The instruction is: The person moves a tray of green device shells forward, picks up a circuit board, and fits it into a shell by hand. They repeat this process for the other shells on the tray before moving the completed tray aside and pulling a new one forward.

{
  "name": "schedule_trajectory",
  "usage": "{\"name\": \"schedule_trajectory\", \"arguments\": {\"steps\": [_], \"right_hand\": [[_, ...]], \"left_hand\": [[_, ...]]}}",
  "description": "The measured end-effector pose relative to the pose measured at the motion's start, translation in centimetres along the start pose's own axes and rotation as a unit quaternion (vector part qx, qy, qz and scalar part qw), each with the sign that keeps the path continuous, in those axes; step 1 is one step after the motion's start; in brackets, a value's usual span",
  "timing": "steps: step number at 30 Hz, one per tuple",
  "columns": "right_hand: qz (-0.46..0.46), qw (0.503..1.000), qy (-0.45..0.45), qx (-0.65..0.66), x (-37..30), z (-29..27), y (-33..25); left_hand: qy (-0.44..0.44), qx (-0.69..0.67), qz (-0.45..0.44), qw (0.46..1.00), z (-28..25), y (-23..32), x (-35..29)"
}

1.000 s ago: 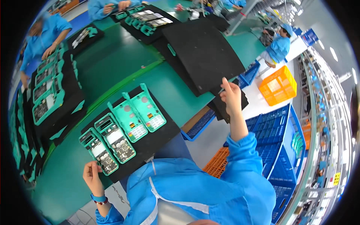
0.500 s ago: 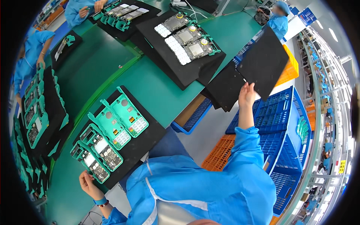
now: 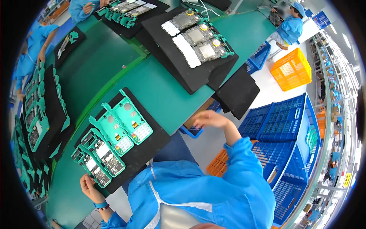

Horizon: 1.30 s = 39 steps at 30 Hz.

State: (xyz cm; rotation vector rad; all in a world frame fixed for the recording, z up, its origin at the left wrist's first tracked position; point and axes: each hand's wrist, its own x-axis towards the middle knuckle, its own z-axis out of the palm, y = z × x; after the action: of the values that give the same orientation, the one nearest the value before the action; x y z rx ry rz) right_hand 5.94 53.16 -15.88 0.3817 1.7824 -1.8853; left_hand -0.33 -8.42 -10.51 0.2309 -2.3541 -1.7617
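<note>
A black mat [image 3: 148, 143] lies on the green table in front of me, carrying two green housing halves with circuit boards [image 3: 108, 156] and two green covers with white keypads [image 3: 134, 120]. At the mat's near left corner, my left hand [image 3: 89, 186] is closed, its thumb and fingers pinching the mat's edge beside the nearest housing. My right hand [image 3: 209, 119] hangs in the air past the table's edge, slightly blurred, with fingers stretched leftward and nothing in them. Beyond it, black sheets [image 3: 239, 92] jut over the table edge.
Farther back, a stack of black mats [image 3: 164, 49] bears several circuit boards [image 3: 202, 45]. Blue crates [image 3: 282, 122] stand at my right, an orange crate [image 3: 291, 70] behind them. More housings [image 3: 38, 110] line the left. Co-workers in blue sit at the far left and far right.
My right hand has let go of a large black sheet and swung left and nearer, towards the mat. The sheet no longer covers the orange crate. My left hand has stayed put.
</note>
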Motion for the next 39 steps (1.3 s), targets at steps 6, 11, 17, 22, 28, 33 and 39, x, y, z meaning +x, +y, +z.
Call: {"name": "schedule_trajectory", "arguments": {"steps": [6, 11, 17, 22, 28, 33, 39], "right_hand": [[-0.273, 0.877, 0.324, 0.227, -1.4, 1.2, -14.2], [-0.263, 0.855, 0.352, 0.273, 1.8, -1.9, -17.3], [-0.377, 0.802, 0.404, 0.229, 0.7, -0.6, -14.6], [-0.428, 0.778, 0.459, 0.039, -0.2, 11.0, -14.9], [-0.326, 0.938, 0.118, 0.012, -0.9, 26.6, -11.8], [-0.347, 0.918, 0.000, -0.190, -3.6, 28.3, -14.9], [-0.535, 0.746, 0.082, -0.388, -4.5, 27.0, -19.2]], "left_hand": [[-0.001, -0.009, 0.003, 1.000, -0.7, -0.8, 0.1], [0.022, 0.002, 0.011, 1.000, -0.7, -0.9, -0.7], [0.176, -0.042, -0.005, 0.983, 1.3, 1.6, 0.0], [-0.005, 0.036, 0.190, 0.981, 5.6, 10.4, -4.6], [-0.278, 0.024, 0.207, 0.938, 11.4, 14.6, -4.6], [-0.282, -0.119, -0.024, 0.952, 10.1, 12.2, -5.7], [-0.347, -0.249, -0.053, 0.903, 8.4, 11.5, -6.8]]}}
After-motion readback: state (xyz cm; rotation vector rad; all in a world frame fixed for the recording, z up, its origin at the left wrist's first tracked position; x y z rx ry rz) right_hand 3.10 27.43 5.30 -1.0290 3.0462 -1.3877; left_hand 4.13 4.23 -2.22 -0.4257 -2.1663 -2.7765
